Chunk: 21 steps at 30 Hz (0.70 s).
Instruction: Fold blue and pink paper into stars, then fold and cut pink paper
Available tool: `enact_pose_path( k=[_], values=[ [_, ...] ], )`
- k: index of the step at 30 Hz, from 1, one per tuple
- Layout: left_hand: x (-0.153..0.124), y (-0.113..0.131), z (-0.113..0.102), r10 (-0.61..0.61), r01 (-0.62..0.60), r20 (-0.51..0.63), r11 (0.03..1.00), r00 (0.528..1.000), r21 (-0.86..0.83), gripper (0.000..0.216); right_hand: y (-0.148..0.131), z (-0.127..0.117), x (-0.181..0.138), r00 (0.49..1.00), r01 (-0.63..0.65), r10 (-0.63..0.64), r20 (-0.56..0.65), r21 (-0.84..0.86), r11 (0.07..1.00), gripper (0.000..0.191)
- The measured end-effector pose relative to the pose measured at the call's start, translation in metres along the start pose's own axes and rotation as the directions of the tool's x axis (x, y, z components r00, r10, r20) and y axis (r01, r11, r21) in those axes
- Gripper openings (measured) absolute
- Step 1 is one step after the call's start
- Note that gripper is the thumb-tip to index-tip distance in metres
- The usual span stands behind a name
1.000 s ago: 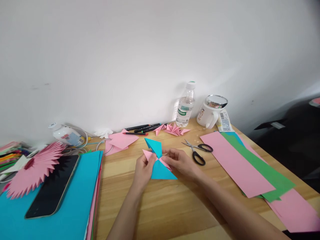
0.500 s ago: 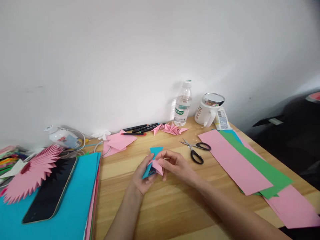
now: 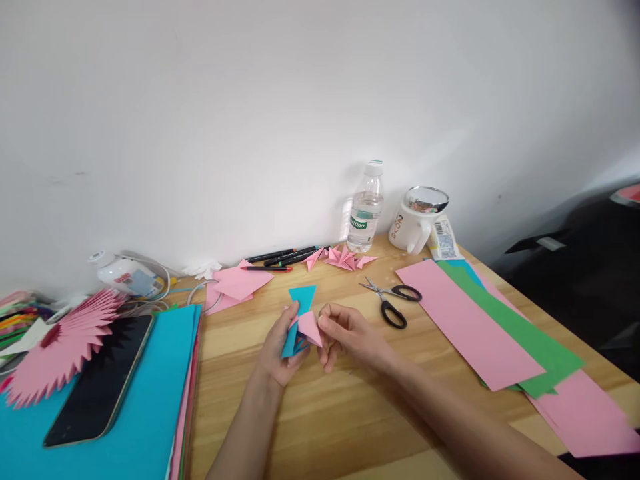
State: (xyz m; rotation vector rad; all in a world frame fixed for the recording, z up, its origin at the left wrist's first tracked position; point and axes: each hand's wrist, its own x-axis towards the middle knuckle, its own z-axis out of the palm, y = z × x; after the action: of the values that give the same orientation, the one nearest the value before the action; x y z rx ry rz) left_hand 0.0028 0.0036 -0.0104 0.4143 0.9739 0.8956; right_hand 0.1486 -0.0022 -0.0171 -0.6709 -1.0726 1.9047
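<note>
A folded paper piece in blue [image 3: 302,297] and pink [image 3: 310,327] is held above the table. My left hand [image 3: 280,347] is closed around its left side and underside, the thumb pressing on the blue part. At the right edge of the pink flap, my right hand [image 3: 345,333] has its thumb and index finger pinched together. Its lower fingers are curled beneath. The underside of the paper piece is partly hidden by the left fingers.
Open-bladed scissors [image 3: 390,300] lie right of my hands, beside pink and green paper strips [image 3: 470,323]. Behind stand a water bottle [image 3: 367,210] and a mug [image 3: 413,227], near pens [image 3: 290,256] and folded pink pieces [image 3: 343,257]. A phone [image 3: 103,383] rests on blue sheets [image 3: 155,393] at left.
My left hand and the paper piece have shifted slightly left and tilted. The pink flap shows more of its face, and my right fingertips sit nearer its outer edge.
</note>
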Motion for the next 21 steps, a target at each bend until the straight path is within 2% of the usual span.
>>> enact_pose_path(
  k=[5, 8, 11, 13, 16, 21],
  values=[
    [-0.001, -0.001, 0.002, -0.009, 0.008, -0.080, 1.000, 0.997, -0.003, 0.043, 0.006, -0.001, 0.000, 0.996, -0.050, 0.051, 0.078, -0.006, 0.999, 0.046],
    [-0.002, -0.001, 0.003, 0.095, -0.090, -0.053, 0.993, 0.994, 0.078, 0.045, 0.002, 0.002, 0.000, 0.986, -0.105, 0.112, 0.125, -0.056, 0.993, 0.051],
    [-0.001, -0.001, 0.001, 0.205, -0.199, -0.020, 0.964, 0.978, 0.176, 0.047, -0.009, 0.007, 0.001, 0.975, -0.181, 0.196, 0.101, -0.140, 0.973, 0.050],
    [0.002, -0.002, -0.003, 0.284, -0.262, -0.061, 0.934, 0.957, 0.243, 0.048, -0.017, 0.007, 0.003, 0.974, -0.215, 0.225, 0.030, -0.198, 0.956, 0.048],
    [0.008, -0.005, -0.012, 0.428, -0.358, -0.118, 0.854, 0.896, 0.378, 0.052, -0.021, 0.003, 0.006, 0.975, -0.220, 0.210, -0.066, -0.250, 0.943, 0.048],
    [0.010, -0.011, -0.015, 0.558, -0.431, -0.069, 0.708, 0.827, 0.560, 0.051, -0.008, -0.006, 0.009, 0.991, -0.126, 0.103, -0.089, -0.303, 0.945, 0.046]
  ],
)
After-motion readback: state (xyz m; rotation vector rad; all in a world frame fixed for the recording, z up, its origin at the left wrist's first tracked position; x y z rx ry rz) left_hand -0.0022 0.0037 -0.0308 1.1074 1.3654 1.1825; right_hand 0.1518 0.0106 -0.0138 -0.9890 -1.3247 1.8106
